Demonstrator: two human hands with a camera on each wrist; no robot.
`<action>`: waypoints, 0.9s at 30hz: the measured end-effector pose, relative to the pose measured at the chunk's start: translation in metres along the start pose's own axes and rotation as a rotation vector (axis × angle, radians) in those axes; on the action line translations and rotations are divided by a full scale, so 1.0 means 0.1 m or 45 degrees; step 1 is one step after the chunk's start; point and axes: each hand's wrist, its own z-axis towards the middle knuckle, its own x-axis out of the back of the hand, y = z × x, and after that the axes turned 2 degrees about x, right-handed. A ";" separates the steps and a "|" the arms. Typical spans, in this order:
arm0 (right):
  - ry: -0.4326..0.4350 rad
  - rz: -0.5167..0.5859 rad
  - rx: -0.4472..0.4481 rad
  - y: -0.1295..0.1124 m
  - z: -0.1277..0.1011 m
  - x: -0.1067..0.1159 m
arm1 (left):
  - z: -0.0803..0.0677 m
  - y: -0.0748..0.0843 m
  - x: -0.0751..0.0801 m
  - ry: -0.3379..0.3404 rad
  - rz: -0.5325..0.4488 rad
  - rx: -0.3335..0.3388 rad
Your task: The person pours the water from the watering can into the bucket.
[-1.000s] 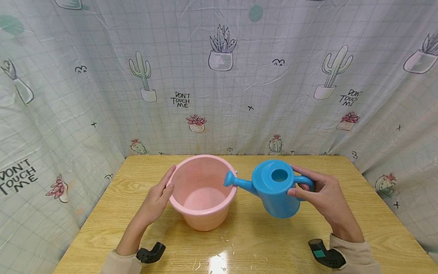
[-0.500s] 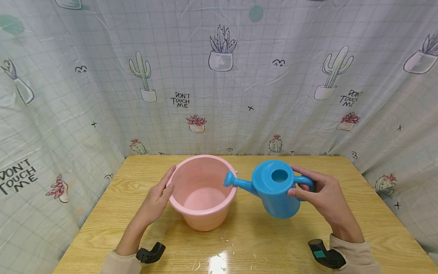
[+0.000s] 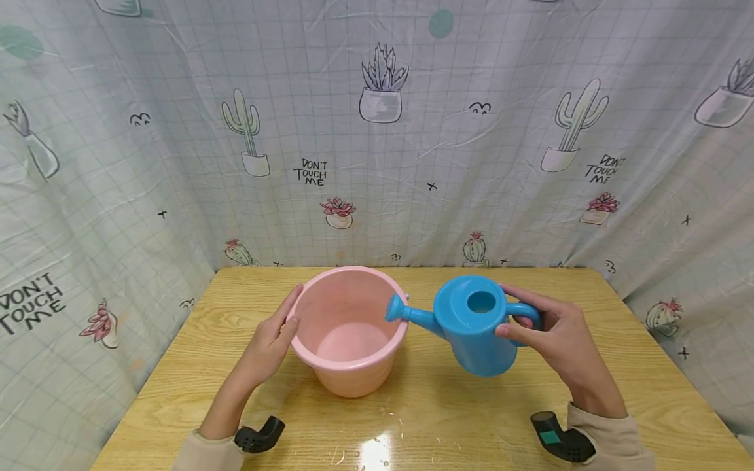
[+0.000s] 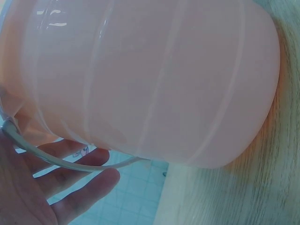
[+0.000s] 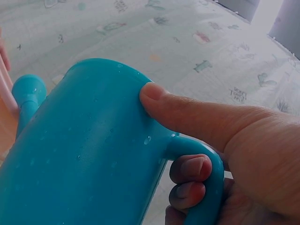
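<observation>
Head and wrist views of a person at a wooden surface (image 3: 424,418). The right hand (image 3: 554,337) holds a blue watering can (image 3: 474,327) clear of the surface, fingers curled through the handle (image 5: 206,187) and thumb (image 5: 187,112) pressed against the can's body. The can's long axis runs left to right: handle on the right, spout (image 3: 406,313) pointing left, its tip level with and just at the right rim of a pink bucket (image 3: 347,333). The bucket stands upright on the surface, left of the can and between the two hands. The left hand (image 3: 272,340) lies flat against the bucket's left wall, fingers straight and together; the wrist view shows the thin wire bail (image 4: 70,164) hanging down across those fingers (image 4: 70,180). The left hand is thus the nearer to the bucket, the right the only one on the can. Behind the surface hangs a checked curtain (image 3: 177,131) printed with cacti and the legible words "DON'T TOUCH ME" (image 3: 310,171).
</observation>
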 end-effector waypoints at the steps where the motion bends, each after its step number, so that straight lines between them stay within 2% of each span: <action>1: 0.000 0.004 -0.001 0.00 0.00 0.00 | 0.00 0.00 0.00 0.001 0.000 -0.002; 12: 0.007 -0.061 -0.002 0.00 0.00 -0.01 | 0.01 0.00 0.00 0.002 0.002 0.003; 27: 0.004 -0.025 -0.001 0.00 0.00 0.00 | 0.01 0.00 -0.01 0.005 -0.022 -0.010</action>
